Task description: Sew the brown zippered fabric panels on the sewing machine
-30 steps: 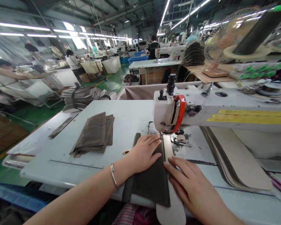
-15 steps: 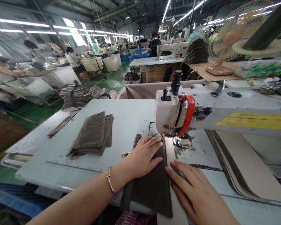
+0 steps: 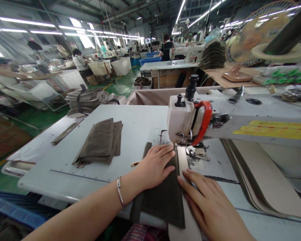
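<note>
My left hand (image 3: 157, 165) lies flat, fingers spread, on a dark olive-brown fabric panel (image 3: 163, 207). Its fingertips are close to the needle area of a white sewing machine (image 3: 182, 117) with a red guard. My right hand (image 3: 207, 197) rests with outstretched fingers on a beige strip (image 3: 184, 164), which runs along the panel's right edge and partly beneath it. The upper ends of panel and strip reach the presser foot, where the hand hides part of them. A gold-coloured zipper pull (image 3: 135, 164) shows left of my left hand.
A small stack of brown fabric pieces (image 3: 97, 142) lies on the white table (image 3: 135, 117) at left. Long beige-and-dark panels (image 3: 273, 180) lie under the machine arm at right. Behind stand a fan (image 3: 248, 43) and a dark stack (image 3: 212, 55); people work farther off.
The view has shifted slightly, so the machine and table appear a little to the right. Both hands keep nearly the same place on the panel and strip.
</note>
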Tool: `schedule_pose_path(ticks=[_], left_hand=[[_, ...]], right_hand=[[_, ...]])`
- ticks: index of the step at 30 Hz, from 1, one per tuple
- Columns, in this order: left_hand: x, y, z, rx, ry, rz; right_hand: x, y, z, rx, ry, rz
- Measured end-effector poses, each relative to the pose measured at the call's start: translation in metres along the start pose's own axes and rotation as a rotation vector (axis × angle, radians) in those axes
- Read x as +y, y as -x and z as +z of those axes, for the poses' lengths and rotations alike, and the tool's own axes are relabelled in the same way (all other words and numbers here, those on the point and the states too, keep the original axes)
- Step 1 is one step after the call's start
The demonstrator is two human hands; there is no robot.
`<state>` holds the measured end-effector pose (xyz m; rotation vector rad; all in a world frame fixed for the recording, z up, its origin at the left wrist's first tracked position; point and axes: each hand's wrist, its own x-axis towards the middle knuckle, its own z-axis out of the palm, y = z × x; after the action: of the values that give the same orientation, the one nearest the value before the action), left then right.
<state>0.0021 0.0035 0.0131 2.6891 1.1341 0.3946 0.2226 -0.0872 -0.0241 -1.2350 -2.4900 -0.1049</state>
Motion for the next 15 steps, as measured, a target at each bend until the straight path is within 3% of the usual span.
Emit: schedule_pose_path(ticks=[11, 15], left_hand=[[-0.002, -0.003, 0.000, 0.000, -0.030, -0.024], [0.011, 0.019, -0.010, -0.072, 0.024, 0.050]], right_hand=[[-0.005, -0.003, 0.002, -0.009, 0.034, 0.027], [-0.007, 0.005, -0.002, 0.003, -0.017, 0.041]])
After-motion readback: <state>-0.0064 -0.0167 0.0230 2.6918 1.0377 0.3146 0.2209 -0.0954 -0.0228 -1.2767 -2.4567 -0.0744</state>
